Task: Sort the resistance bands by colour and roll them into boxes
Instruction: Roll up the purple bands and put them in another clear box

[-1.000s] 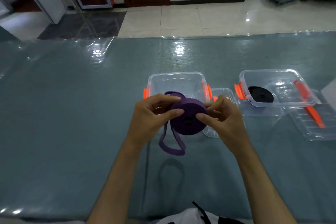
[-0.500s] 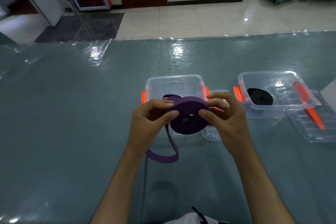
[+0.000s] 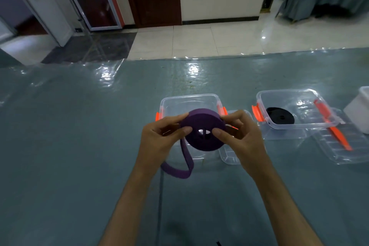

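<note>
Two hands at work: we find the left hand and the right hand both grasping the purple band, thumbs on its near face, fingers curled over its top edge.
Grip state, left: pinching the coil at its left edge; we judge this hand feeds and tensions the loose strap.
Grip state, right: pinching the coil at its right edge, thumb close by the centre hole; we judge it holds the turns from springing apart.
Task item location: the coil is held in the air between the two grips, clear of the table, its flat face towards the wearer.
Unrolled tail: a loop hangs below the left grip, so we judge rolling to be incomplete.
Beyond the grip: an open clear box with orange latches stands directly behind the coil; we see nothing in the part of it that shows. We judge it the destination, placed close so the finished roll drops straight in.
Right of the grip: a second clear box holds a rolled black band, so one colour appears sorted.
Under and beside the right grip: a clear lid lies flat; a further lid lies beside the second box.
Risk: we judge the coil may unwind if either pinch slackens before the tail is wound in.
</note>
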{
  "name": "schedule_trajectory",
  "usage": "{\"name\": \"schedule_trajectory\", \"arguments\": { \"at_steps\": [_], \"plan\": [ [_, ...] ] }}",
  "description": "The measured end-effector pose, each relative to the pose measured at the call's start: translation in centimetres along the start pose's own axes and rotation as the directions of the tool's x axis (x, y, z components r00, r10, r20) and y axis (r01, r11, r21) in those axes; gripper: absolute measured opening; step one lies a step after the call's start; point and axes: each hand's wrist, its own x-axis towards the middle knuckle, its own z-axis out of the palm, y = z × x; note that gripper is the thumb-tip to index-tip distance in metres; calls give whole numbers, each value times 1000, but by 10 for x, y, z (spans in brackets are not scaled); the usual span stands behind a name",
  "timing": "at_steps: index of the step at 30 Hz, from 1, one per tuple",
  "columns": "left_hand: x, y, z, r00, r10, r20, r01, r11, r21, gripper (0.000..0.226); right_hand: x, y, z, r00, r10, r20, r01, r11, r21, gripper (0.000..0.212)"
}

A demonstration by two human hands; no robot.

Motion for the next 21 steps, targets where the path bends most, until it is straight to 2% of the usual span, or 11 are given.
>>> {"name": "schedule_trajectory", "arguments": {
  "at_steps": [2,4,7,9,11,13,15,18,21],
  "plan": [
    [-2,3,7,997,33,-72,-32,999,7,31,2,-4,0,999,26,34,-24,998,-54,32],
    [-5,1,13,993,39,-113,-39,999,0,26,2,-7,0,999,32,42,-31,999,-14,30],
    [-10,-1,10,999,-6,-52,5,1000,-17,34,0,-10,2,1000,5,-28,-3,997,76,37],
    [-13,3,8,997,-60,-40,56,994,-88,34,-3,-8,6,998,22,-56,-16,994,104,31],
    [-12,7,9,992,-30,-121,22,997,-73,29,-6,-7,10,997,61,-47,-57,995,80,28],
    [-14,6,12,985,10,-171,-18,999,-51,23,-9,-4,11,994,94,-51,-92,995,50,34],
    [-18,3,11,988,-30,-150,20,997,-70,20,-14,-1,11,991,91,-95,-83,993,86,36],
    [-26,-3,0,988,-145,-50,141,988,-69,37,-21,6,14,987,66,-143,-47,990,133,39],
    [-30,-5,-5,987,-125,-97,122,992,-41,34,-27,13,14,987,140,-82,-129,984,120,35]
  ]
}}
